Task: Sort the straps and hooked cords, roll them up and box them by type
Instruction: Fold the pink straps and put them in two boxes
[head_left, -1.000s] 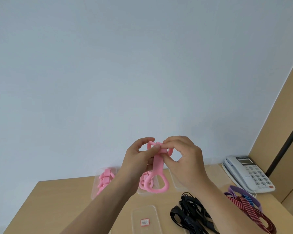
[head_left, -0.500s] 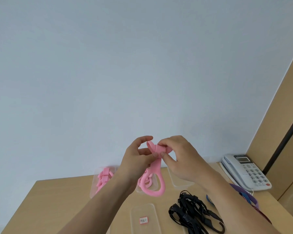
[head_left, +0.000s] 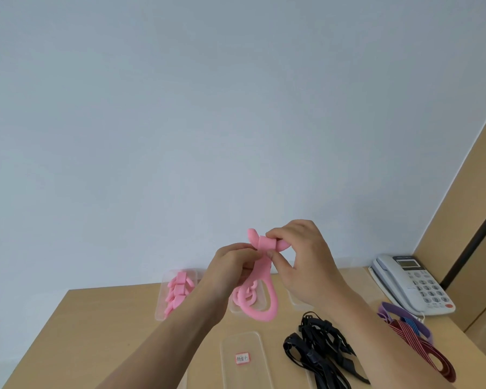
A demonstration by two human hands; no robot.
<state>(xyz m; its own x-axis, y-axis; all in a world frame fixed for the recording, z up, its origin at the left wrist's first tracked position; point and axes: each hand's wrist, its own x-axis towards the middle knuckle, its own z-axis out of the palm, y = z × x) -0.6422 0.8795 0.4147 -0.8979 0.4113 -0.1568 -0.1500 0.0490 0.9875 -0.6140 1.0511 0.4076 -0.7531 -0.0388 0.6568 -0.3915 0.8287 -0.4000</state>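
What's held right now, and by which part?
Both hands hold one pink strap. The right hand pinches its folded top end; the left hand grips it just below. The loop hangs free.

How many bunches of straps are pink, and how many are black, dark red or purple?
Pink: 3, the held pink strap, the left pink bunch and the middle pink bunch
Black: 1, the black pile
Dark red: 1, the striped red strap
Purple: 1, the purple strap
Total: 6
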